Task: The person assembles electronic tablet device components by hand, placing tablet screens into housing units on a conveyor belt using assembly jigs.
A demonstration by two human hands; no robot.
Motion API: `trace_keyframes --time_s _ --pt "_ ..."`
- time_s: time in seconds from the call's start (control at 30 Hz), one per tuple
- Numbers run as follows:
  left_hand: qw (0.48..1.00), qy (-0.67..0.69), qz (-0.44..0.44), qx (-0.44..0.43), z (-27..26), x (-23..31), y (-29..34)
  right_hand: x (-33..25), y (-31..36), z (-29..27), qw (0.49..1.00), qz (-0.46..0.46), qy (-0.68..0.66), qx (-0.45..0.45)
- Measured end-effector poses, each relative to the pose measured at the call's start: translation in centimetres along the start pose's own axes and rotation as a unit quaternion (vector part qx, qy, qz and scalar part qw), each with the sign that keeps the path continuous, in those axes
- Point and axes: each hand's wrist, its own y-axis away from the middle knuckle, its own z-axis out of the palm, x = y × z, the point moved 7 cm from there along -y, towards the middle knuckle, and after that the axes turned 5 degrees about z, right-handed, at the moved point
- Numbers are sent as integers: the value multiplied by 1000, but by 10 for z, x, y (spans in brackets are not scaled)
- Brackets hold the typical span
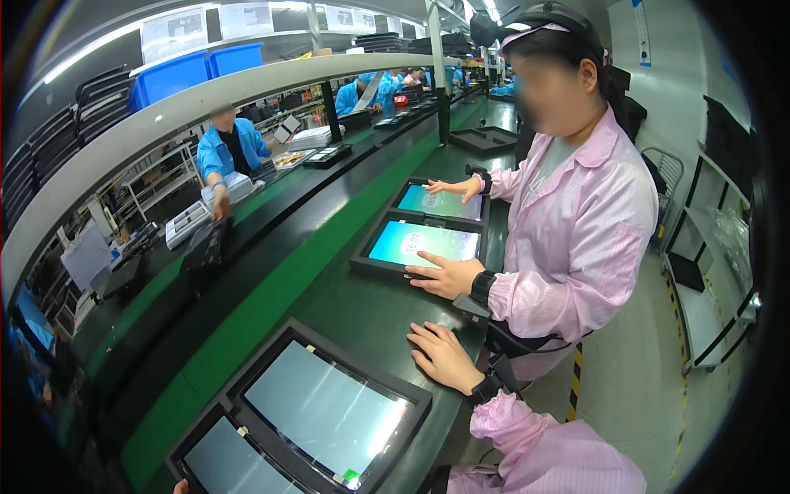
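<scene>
My right hand [444, 358] rests on the green bench top with its fingers spread, holding nothing; a dark strap with a small device circles the wrist. To its left lies a black tray [418, 397] with two compartments. One tablet [321, 395] with a pale grey screen sits in the farther compartment, a green sticker at its near corner. A second tablet [234, 457] with a grey screen lies in the nearer compartment, cut off by the lower edge. Only a fingertip of my left hand [181, 487] shows, beside the tray's left edge; its other fingers are hidden.
A co-worker in pink [576, 214] stands ahead on the right, both hands over two lit tablets in another black tray [359, 262]. Across the conveyor [271, 235], a person in blue [226, 156] reaches toward a dark tray. A white shelf cart [708, 305] stands at right.
</scene>
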Motion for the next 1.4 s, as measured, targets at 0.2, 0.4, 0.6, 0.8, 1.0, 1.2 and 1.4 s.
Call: trace_keyframes --time_s 0.2,0.4,0.6,0.8,1.0,1.2,1.4 --pt "1000 -15 11 7 0 3 1 -1 1 -2 1000 1 2 2" --pt "1000 -3 5 9 0 7 -2 -1 -1 -2 1000 4 -3 -4" --pt "1000 -19 2 20 -2 4 0 -2 -3 -1 1000 6 -17 1" --pt "998 -50 30 14 -1 10 -1 4 5 -7 1000 15 -5 9" --pt "997 -66 33 27 -11 10 16 -3 6 3 1000 -20 -3 -4" --pt "997 -11 36 74 4 3 -2 1 1 -23 996 -44 -38 63" --pt "997 -65 43 18 -2 39 24 -64 6 -34 987 -85 -135 0"
